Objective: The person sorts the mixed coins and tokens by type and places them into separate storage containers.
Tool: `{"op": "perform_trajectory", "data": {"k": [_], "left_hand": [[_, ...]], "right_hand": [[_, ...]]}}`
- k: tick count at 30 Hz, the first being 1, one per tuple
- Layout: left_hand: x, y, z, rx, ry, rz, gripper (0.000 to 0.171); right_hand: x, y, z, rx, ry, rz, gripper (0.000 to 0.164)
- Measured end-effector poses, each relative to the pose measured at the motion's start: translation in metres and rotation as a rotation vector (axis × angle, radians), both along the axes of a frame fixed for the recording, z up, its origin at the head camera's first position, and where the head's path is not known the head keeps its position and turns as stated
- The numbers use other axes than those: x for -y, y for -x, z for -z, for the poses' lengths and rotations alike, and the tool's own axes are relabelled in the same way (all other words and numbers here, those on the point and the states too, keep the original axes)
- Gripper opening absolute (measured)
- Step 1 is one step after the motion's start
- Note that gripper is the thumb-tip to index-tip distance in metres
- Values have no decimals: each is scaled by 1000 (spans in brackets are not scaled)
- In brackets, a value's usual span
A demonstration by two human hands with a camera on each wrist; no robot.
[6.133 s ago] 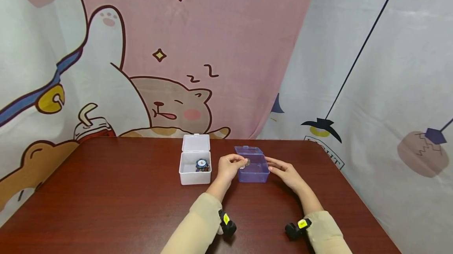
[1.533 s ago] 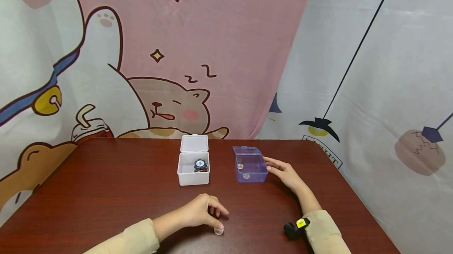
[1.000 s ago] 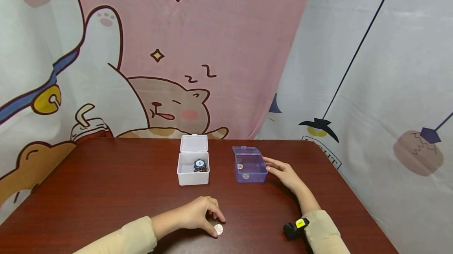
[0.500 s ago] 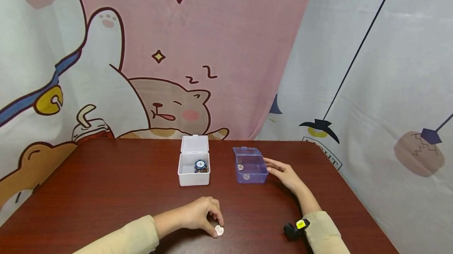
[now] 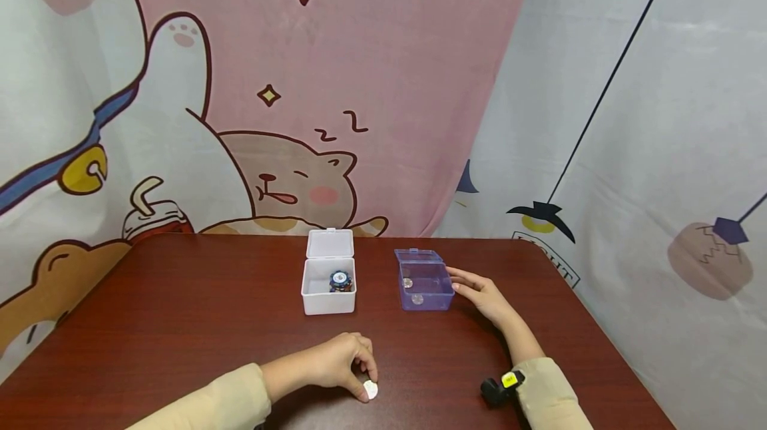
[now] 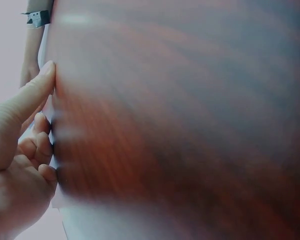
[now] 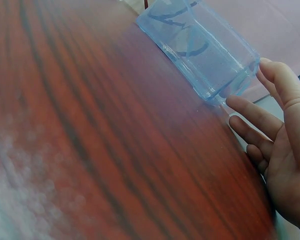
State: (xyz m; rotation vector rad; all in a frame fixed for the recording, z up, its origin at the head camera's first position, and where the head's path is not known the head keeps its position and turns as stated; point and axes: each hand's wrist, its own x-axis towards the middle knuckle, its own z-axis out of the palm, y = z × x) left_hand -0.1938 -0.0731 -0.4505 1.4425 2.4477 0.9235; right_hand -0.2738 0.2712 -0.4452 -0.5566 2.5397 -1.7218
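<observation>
In the head view my left hand [image 5: 341, 365] is low over the front of the table, pinching a small silver coin [image 5: 371, 390] between thumb and fingers. Its face shines pale towards me. The left wrist view shows that thumb and the curled fingers, with the coin hidden there. Farther back stands a see-through purple box [image 5: 435, 303], lid tipped back. A coin [image 5: 407, 282] lies at its left side and another coin [image 5: 417, 299] near its front wall. My right hand [image 5: 488, 298] rests its fingertips against the box's right side, fingers fairly straight.
Left of the purple box, a white box [image 5: 329, 305] stands with its lid raised, holding a stack of blue poker chips [image 5: 341, 280]. Both are on a dark red wooden table [image 5: 198, 323]. A printed cloth [image 5: 419, 84] hangs behind the far edge.
Earlier my left hand held a coin over the purple box; since then it has come down to the table front and taken another coin, now tilted brighter. My right hand stays at the box.
</observation>
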Motion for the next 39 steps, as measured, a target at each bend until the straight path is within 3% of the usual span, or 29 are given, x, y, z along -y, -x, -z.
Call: {"op": "perform_trajectory", "data": {"k": [14, 18, 25, 33, 39], "left_hand": [[1, 0, 1, 12, -20, -13, 21], [1, 1, 1, 65, -66, -13, 18], [2, 4, 1, 241, -190, 1, 11], [-1, 8, 4, 277, -265, -1, 10], [-7, 8, 2, 342, -282, -49, 10]], "right_hand": [[0, -1, -1, -4, -7, 1, 42], [0, -1, -1, -1, -8, 0, 43], [1, -2, -3, 6, 0, -3, 43], [1, -2, -3, 13, 8, 4, 42], [2, -1, -2, 13, 19, -1, 42]]}}
